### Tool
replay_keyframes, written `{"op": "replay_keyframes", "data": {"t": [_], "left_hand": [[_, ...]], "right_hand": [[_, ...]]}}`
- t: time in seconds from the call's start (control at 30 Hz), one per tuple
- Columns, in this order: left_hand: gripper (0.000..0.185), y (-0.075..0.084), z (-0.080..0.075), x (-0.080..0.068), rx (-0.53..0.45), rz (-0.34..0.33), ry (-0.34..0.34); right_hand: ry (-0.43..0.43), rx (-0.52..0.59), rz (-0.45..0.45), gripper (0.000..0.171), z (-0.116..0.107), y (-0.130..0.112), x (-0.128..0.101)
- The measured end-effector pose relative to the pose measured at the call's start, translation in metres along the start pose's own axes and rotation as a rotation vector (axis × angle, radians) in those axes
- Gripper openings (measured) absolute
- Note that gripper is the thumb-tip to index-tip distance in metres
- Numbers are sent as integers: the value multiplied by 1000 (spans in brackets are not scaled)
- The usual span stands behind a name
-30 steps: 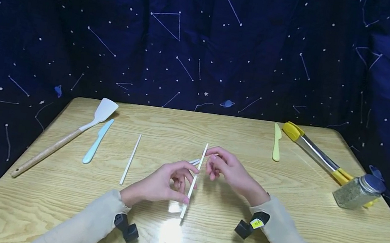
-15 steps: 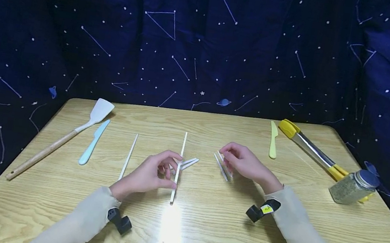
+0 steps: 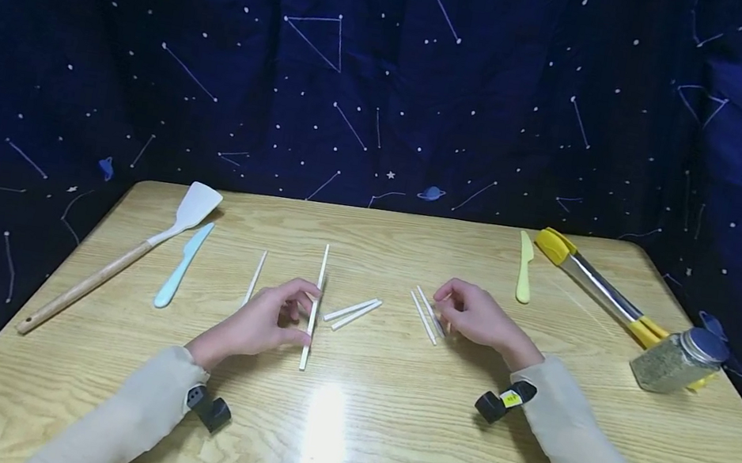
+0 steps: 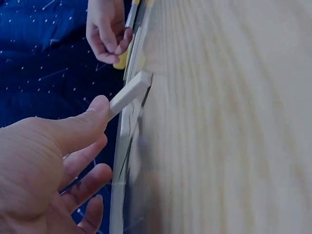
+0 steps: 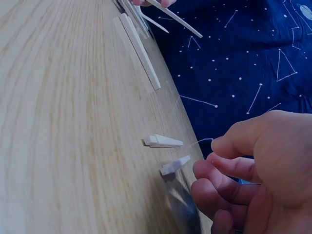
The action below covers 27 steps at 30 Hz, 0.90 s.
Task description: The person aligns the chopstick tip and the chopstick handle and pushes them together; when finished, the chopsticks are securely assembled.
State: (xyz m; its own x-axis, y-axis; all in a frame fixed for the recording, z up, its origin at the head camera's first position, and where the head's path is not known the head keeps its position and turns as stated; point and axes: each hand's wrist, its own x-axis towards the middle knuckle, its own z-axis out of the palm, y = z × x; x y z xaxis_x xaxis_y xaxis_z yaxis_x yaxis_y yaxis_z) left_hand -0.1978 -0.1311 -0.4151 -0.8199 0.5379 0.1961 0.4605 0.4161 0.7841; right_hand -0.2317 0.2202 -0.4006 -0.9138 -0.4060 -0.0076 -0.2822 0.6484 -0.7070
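Woodgrain table, left hand pinching a square-ended white stick, right hand released beside two slender sticks

The chopstick I pinch looks smooth and matt; the table has a glossy wood grain. Before me: a spatula with wooden handle, tongs in shiny metal, a clear, glass-looking jar and a cloth backdrop.

A navy constellation-print cloth hangs behind the pale wood-grain bench before me, where light throws a white glare.
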Motion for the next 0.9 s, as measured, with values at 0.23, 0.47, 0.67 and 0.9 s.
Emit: {"op": "replay_keyframes", "data": {"t": [0.23, 0.47, 0.67, 0.9], "left_hand": [[57, -8, -9, -8, 140, 4, 39], [52, -6, -10, -9, 276, -72, 40], [48, -5, -14, -9, 345, -101, -33], [47, -8, -17, -11, 388, -114, -66]], "right_hand": [[50, -66, -18, 12, 7, 3, 4], [113, -233, 30, 12, 16, -1, 4], [90, -396, 85, 13, 18, -9, 6], [67, -422, 124, 10, 18, -14, 5]]}}
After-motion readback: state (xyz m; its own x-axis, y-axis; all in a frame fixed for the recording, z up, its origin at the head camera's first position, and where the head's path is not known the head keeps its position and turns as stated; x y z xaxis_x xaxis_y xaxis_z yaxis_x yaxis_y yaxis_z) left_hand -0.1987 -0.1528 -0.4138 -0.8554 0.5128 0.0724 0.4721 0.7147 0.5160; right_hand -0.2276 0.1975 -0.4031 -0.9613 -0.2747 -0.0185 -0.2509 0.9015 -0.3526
